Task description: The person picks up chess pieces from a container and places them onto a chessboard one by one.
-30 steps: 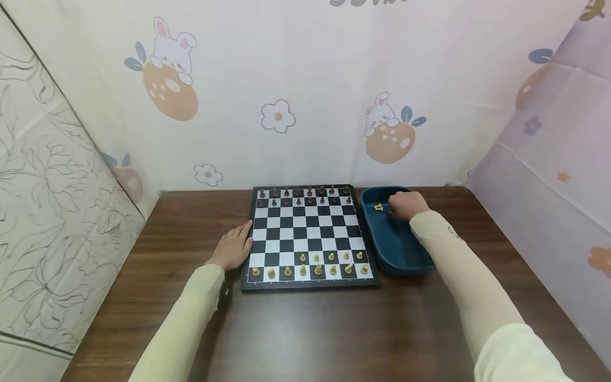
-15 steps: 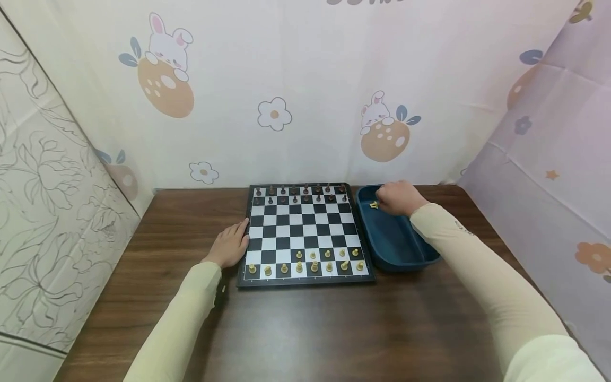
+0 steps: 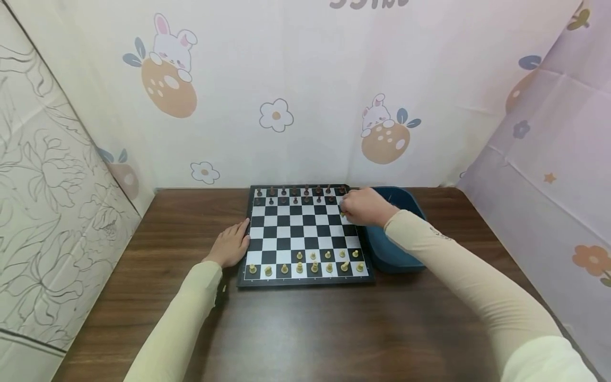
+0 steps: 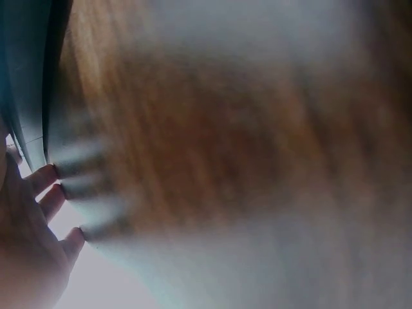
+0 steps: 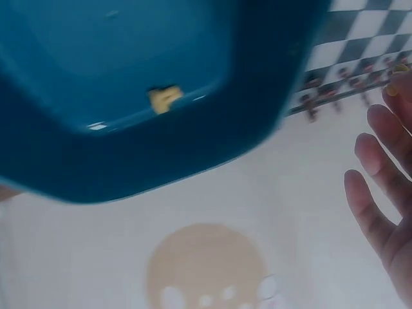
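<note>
A black-and-white chessboard [image 3: 297,232] lies flat on the table. My left hand [image 3: 227,247] rests with extended fingers against its left edge. My right hand [image 3: 365,207] is over the board's right edge, near the dark pieces. In the right wrist view, its fingertips pinch a small yellow chess piece [image 5: 394,89], seen only partly; its exact kind cannot be told. Yellow chess pieces [image 3: 314,267] fill the near row, with several pawns [image 3: 327,254] in front of them toward the right. Dark red chess pieces [image 3: 306,200] line the two far rows.
A deep blue tray [image 3: 393,255] stands against the board's right side, partly behind my right hand and forearm. Yellow chess piece material [image 5: 165,98] lies inside it. A patterned curtain [image 3: 315,106] hangs behind the wooden table [image 3: 296,329].
My right hand has come up out of the blue tray and moved left over the board's edge with a yellow chess piece. My left hand stays at the board's left edge.
</note>
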Demonstrator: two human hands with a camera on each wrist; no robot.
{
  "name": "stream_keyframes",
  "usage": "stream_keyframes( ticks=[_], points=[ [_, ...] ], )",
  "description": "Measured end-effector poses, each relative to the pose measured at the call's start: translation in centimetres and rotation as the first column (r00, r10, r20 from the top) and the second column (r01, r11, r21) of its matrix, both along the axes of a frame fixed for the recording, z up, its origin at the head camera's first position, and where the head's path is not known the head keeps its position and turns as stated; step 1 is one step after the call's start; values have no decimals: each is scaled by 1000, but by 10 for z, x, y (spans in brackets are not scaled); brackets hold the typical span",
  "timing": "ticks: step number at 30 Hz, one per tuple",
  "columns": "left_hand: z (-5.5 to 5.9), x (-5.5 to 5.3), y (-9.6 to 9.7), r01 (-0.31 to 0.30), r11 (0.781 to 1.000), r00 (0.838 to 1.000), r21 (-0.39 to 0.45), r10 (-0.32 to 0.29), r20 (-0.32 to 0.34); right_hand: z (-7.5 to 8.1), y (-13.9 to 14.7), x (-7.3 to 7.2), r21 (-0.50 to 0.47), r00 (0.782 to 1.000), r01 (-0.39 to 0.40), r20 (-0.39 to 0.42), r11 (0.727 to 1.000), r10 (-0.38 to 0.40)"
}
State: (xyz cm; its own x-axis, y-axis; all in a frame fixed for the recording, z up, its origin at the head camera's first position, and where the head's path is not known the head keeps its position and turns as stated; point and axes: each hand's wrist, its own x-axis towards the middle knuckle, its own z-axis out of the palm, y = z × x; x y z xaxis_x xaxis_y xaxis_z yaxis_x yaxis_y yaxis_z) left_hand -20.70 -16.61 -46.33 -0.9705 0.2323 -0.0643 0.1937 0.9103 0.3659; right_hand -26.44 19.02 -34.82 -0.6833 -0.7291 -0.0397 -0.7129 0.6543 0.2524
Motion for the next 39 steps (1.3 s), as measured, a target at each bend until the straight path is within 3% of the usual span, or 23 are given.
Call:
stream_keyframes(
  ticks=[11, 23, 30, 39],
  points=[
    [-1, 0, 1, -13, 1000, 1000, 1, 13, 15, -4, -51, 14, 24, 992, -128, 24, 991, 128],
    [0, -1, 1, -20, 1000, 1000, -11, 20, 20, -22, -100, 31, 43, 957, -290, 43, 956, 289],
    [0, -3, 1, -18, 1000, 999, -14, 18, 36, -36, -122, 39, 90, 941, -334, 93, 938, 326],
    [-4, -4, 0, -18, 1000, 999, -9, 19, 30, -37, -130, 42, 89, 930, -365, 91, 927, 357]
  ],
)
